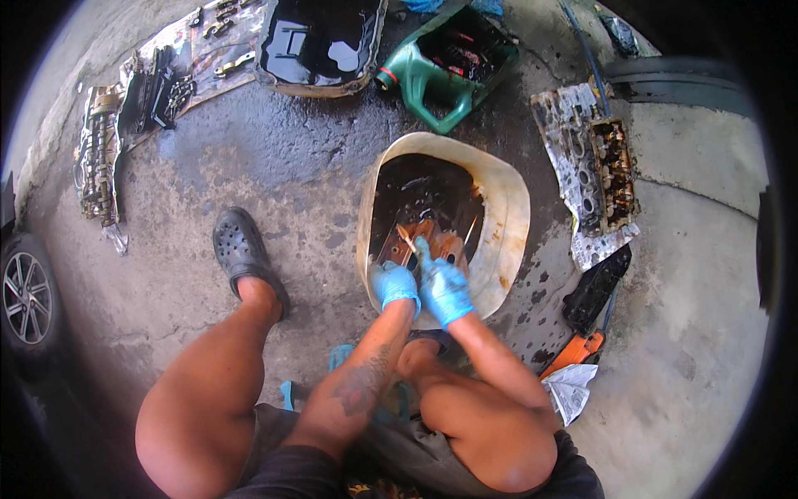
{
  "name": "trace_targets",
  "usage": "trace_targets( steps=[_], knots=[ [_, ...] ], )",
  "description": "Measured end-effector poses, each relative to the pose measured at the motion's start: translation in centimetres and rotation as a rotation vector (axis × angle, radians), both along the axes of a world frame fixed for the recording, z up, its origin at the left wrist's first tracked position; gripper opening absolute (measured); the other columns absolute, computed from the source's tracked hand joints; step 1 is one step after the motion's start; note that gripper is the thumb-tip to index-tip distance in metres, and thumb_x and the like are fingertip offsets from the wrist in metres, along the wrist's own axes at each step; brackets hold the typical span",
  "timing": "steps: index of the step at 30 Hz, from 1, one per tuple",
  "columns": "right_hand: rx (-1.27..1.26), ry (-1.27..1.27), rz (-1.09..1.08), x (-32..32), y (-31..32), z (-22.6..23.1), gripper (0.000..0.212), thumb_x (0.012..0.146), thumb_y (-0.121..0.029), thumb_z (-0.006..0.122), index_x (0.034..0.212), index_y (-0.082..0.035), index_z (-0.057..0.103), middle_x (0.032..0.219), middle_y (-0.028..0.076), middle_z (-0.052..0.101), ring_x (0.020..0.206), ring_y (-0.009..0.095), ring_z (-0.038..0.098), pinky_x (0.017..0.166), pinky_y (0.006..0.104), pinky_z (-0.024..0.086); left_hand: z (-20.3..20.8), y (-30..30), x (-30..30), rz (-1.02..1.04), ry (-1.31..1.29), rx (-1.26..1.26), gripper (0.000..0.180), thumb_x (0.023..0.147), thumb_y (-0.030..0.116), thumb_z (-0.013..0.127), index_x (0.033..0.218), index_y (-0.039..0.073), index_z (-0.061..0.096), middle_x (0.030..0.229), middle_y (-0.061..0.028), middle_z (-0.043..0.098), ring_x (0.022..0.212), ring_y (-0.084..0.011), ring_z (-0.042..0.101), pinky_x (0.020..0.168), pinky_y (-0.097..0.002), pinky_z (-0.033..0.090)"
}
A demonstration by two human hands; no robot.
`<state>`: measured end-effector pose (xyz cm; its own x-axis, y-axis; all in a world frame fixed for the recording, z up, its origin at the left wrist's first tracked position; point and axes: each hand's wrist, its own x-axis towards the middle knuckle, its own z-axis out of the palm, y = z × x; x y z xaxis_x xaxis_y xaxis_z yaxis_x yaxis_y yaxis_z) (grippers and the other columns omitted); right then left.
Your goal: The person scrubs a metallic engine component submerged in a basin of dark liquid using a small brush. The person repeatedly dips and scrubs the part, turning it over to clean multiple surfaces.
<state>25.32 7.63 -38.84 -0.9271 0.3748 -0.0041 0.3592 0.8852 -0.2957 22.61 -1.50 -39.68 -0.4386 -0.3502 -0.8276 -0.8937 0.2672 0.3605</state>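
Both hands wear blue gloves and reach into a cream plastic tub (507, 237) of dark liquid. A flat, brown-stained metal part (449, 247) with holes lies tilted in it, its far end under the liquid. My left hand (393, 284) is closed on the part's near left edge. Held in my right hand (445, 289) is a small brush (406, 236) with a pale handle, its tip against the part's surface. The right index finger stretches along beside the handle. The right hand's other fingers are partly hidden beneath it.
Beyond the tub are a cut-open green jug (436, 83) and a pan of dark liquid (320, 41). A cylinder head (615, 179) lies on newspaper at right, near an orange-handled tool (573, 353). Camshafts (100, 158) lie at left; a car wheel (27, 289) stands at the left edge.
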Motion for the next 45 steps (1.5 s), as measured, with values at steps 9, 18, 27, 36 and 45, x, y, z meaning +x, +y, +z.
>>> trace_targets(
  steps=[9,18,27,36,45],
  knots=[
    [-0.122,-0.530,0.252,-0.6,-0.3,2.0,0.063,0.083,-0.009,0.051,0.144,-0.022,0.047,0.084,0.020,0.066,0.069,0.037,0.065,0.075,0.0517,0.050,-0.8,-0.8,0.6,0.031,0.060,-0.057,0.046,0.096,0.012,0.041,0.137,-0.006,0.045,0.124,-0.0291,0.059,0.113,-0.0374,0.060,0.094,-0.0390,0.047],
    [0.006,-0.345,0.262,-1.2,1.1,0.2,0.052,0.087,-0.011,0.052,0.138,-0.018,0.053,0.080,0.018,0.068,0.073,0.036,0.066,0.067,0.0463,0.053,1.0,0.4,-0.1,0.188,0.053,0.093,0.044,0.095,0.010,0.042,0.136,-0.004,0.046,0.115,-0.0242,0.063,0.098,-0.0302,0.064,0.084,-0.0364,0.050],
    [-0.031,-0.455,0.239,-3.2,3.4,-0.3,0.054,0.085,-0.011,0.050,0.138,-0.014,0.051,0.084,0.016,0.067,0.074,0.032,0.066,0.068,0.0444,0.052,0.0,0.2,0.6,0.031,0.008,0.027,0.043,0.096,0.011,0.043,0.135,-0.005,0.047,0.120,-0.0246,0.063,0.104,-0.0323,0.065,0.088,-0.0380,0.050],
    [0.045,-0.364,0.374,-1.5,2.2,1.1,0.039,0.091,-0.013,0.047,0.128,-0.019,0.060,0.081,0.011,0.066,0.073,0.028,0.066,0.064,0.0390,0.051,0.6,-0.2,0.1,0.112,0.004,0.061,0.038,0.096,0.017,0.045,0.124,-0.006,0.055,0.107,-0.0236,0.068,0.094,-0.0337,0.067,0.080,-0.0404,0.051],
    [-0.304,-0.486,0.537,3.6,-0.2,2.8,0.060,0.090,-0.016,0.049,0.148,-0.030,0.041,0.074,0.014,0.064,0.063,0.033,0.065,0.057,0.0469,0.052,-0.3,-1.4,-0.7,0.805,-0.097,0.475,0.051,0.097,0.048,0.040,0.121,0.009,0.060,0.109,-0.0092,0.063,0.098,-0.0245,0.059,0.088,-0.0408,0.047]
  ],
)
